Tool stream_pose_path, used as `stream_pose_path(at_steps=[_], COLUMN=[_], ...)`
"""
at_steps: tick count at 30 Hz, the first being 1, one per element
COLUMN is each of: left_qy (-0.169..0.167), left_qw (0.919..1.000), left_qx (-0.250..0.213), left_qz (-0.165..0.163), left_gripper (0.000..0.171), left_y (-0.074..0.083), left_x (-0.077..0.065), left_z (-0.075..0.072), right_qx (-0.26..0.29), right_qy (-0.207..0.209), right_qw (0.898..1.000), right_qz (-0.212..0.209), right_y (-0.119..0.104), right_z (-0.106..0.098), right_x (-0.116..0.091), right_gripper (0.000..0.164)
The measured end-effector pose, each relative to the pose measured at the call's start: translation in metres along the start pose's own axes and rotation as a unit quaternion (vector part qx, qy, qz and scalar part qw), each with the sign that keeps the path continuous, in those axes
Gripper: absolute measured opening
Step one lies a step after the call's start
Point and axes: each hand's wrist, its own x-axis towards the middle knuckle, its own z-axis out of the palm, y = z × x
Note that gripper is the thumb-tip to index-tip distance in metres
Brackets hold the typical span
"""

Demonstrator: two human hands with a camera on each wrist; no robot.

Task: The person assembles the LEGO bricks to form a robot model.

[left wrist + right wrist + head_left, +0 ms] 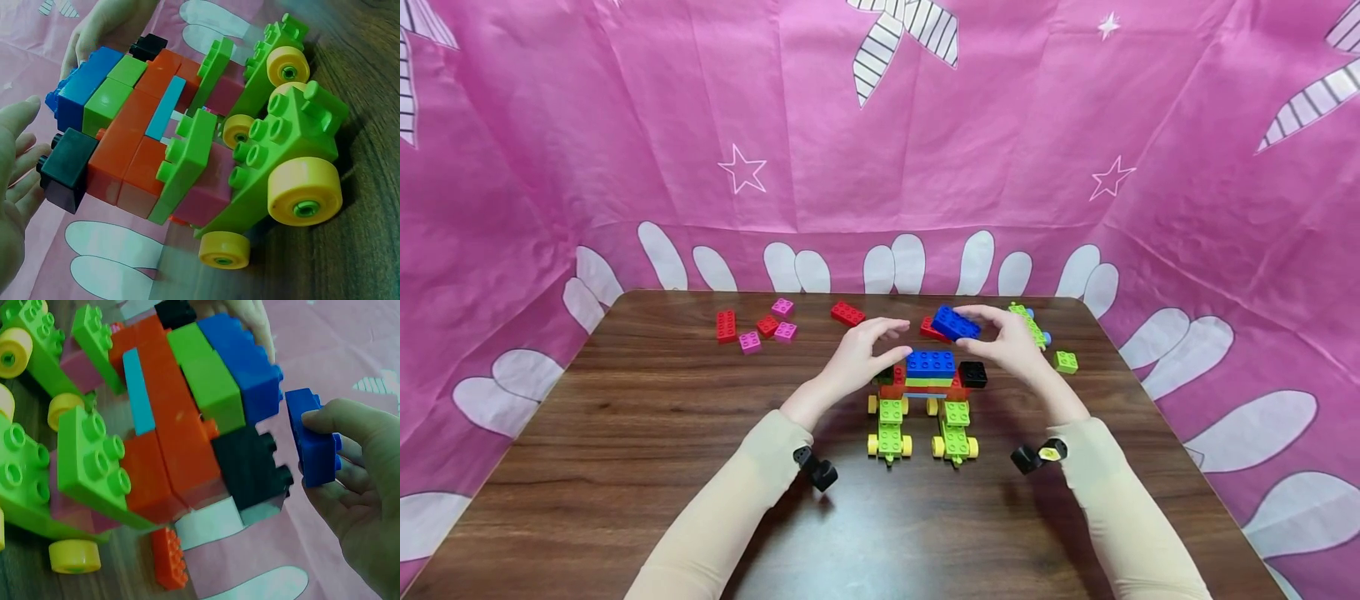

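Note:
My right hand (1013,346) pinches a loose blue brick (953,323) between thumb and fingers, above and behind a built block model. In the right wrist view that blue brick (312,440) is apart from the model. The model stands on two green wheeled bases (890,429) with yellow wheels. Red bricks (119,144) span it, topped by green and a fixed blue brick (931,364). Black bricks (973,374) sit at both ends. Beside the left black brick (69,169), my left hand (859,354) has loosely bent fingers and holds nothing.
Loose red bricks (726,327) and pink bricks (750,342) lie at the back left of the wooden table (625,433). Another red brick (847,313) lies at the back middle. Toward the back right are a green wheeled base (1028,323) and a small green brick (1065,362).

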Motion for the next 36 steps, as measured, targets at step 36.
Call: stream_pose_path(at_steps=[36], left_qy=[-0.053], left_qw=[0.9985], left_qx=[-0.012], left_qz=[0.0], left_gripper=[0.042], left_y=[0.012], left_x=[0.001], left_z=[0.001], right_qx=[0.037], right_qy=[-0.111], right_qw=[0.99], right_qz=[-0.082], right_y=[-0.02], right_z=[0.014], right_x=[-0.003], right_gripper=[0.047])
